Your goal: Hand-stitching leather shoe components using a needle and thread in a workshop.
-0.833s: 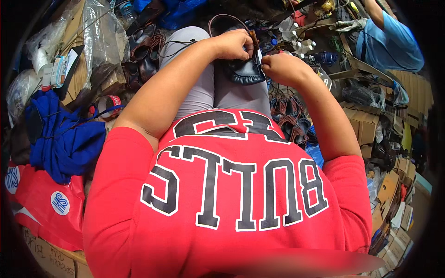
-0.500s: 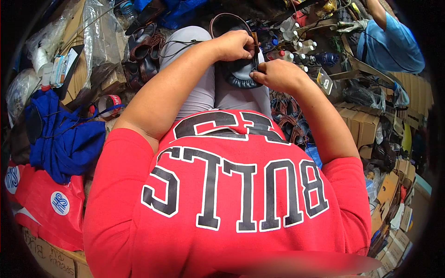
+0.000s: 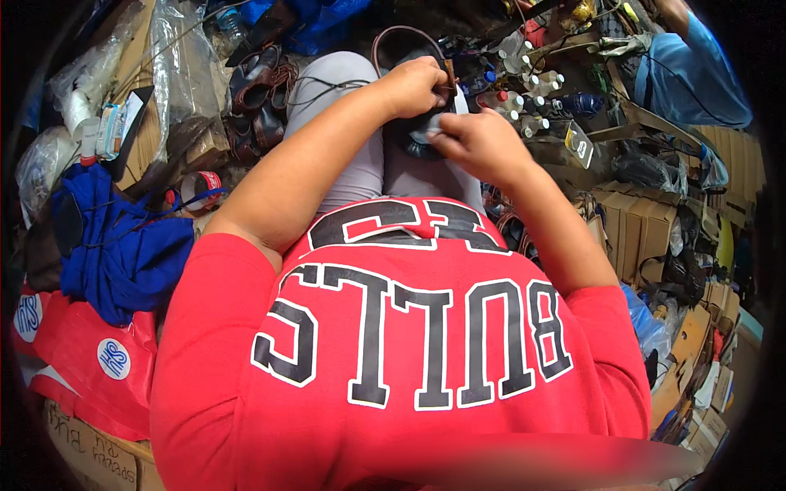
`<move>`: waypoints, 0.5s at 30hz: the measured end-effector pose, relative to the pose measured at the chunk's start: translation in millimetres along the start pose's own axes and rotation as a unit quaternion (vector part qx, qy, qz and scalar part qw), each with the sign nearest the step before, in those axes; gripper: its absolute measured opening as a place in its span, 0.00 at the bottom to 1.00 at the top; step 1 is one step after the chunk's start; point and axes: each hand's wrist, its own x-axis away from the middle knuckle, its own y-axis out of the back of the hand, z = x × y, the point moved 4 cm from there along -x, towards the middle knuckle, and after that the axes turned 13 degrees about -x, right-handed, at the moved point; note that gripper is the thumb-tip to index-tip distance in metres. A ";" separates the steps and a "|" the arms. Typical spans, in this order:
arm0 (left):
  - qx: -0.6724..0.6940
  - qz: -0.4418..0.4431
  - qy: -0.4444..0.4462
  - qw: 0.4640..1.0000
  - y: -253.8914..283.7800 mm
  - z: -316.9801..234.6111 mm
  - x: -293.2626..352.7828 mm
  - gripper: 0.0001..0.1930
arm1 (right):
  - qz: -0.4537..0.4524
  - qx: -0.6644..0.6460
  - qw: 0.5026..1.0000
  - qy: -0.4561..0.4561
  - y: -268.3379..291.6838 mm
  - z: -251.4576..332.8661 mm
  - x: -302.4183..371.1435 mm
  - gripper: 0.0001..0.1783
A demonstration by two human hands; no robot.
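A black leather shoe [image 3: 417, 150] lies across my lap, its gathered toe pointing toward me. Beyond it curves a thin brown-edged rim [image 3: 398, 31]. My left hand [image 3: 417, 87] is closed around the side of the shoe, fingers curled over its edge near a small brown piece. Over the toe sits my right hand [image 3: 481, 144], its fingers bent in a pinch and slightly blurred; whatever lies between them is hidden. A thin black cord [image 3: 327, 84] rests over my left knee, under the left forearm.
Several capped bottles [image 3: 524, 98] stand to the right of my knees. Brown leather shoes [image 3: 266, 78] are piled left of them. Blue cloth [image 3: 123, 237] lies at the left, cardboard boxes [image 3: 643, 221] at the right. Another person's light blue sleeve [image 3: 696, 78] shows at the upper right.
My right hand has shifted left, over the toe of the shoe, and its fingers are more curled. My left hand keeps its hold. The other person's arm has moved toward the upper right.
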 end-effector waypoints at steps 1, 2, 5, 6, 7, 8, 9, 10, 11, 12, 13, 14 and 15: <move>0.012 -0.040 -0.022 0.999 4.4 1.9 3.3 0.09 | -0.015 -0.101 0.991 -0.086 13.7 -7.2 5.7 0.15; 0.010 -0.040 -0.022 0.999 8.5 2.6 3.2 0.09 | -0.045 -0.201 0.968 -0.146 20.5 -25.9 15.0 0.14; 0.110 -0.029 0.039 0.993 6.5 22.9 -1.9 0.14 | -0.003 -0.381 0.906 -0.185 46.0 -64.0 41.0 0.21; 0.111 -0.025 0.035 0.993 7.4 14.7 -3.0 0.14 | 0.004 -0.399 0.898 -0.184 48.0 -76.3 51.3 0.26; 0.111 -0.042 0.069 0.990 8.1 9.0 -1.0 0.16 | 0.021 -0.414 0.885 -0.211 46.9 -87.5 61.6 0.28; 0.110 -0.061 0.107 0.986 13.0 5.2 2.1 0.17 | 0.020 -0.416 0.884 -0.211 45.3 -86.5 61.6 0.28; 0.107 -0.036 0.111 0.987 15.5 2.3 2.8 0.20 | 0.008 -0.416 0.879 -0.234 42.5 -86.1 61.0 0.27; 0.106 -0.035 0.113 0.987 14.9 3.3 3.0 0.20 | -0.003 -0.415 0.872 -0.258 40.4 -87.8 60.5 0.26; 0.089 -0.038 0.100 0.990 15.7 2.9 3.1 0.19 | -0.002 -0.417 0.872 -0.257 40.4 -89.8 58.5 0.26; 0.073 -0.041 0.088 0.993 16.2 2.7 3.2 0.19 | -0.020 -0.400 0.881 -0.253 42.2 -94.6 53.8 0.27; 0.072 -0.040 0.091 0.992 15.7 3.7 4.0 0.19 | -0.038 -0.384 0.889 -0.248 43.8 -101.0 47.3 0.27; 0.067 -0.034 0.074 0.994 14.9 -1.7 0.1 0.19 | -0.048 -0.396 0.887 -0.231 42.3 -123.0 47.3 0.26; 0.058 -0.029 0.065 0.996 14.6 -2.8 -0.5 0.19 | -0.067 -0.406 0.883 -0.228 43.4 -134.8 40.9 0.25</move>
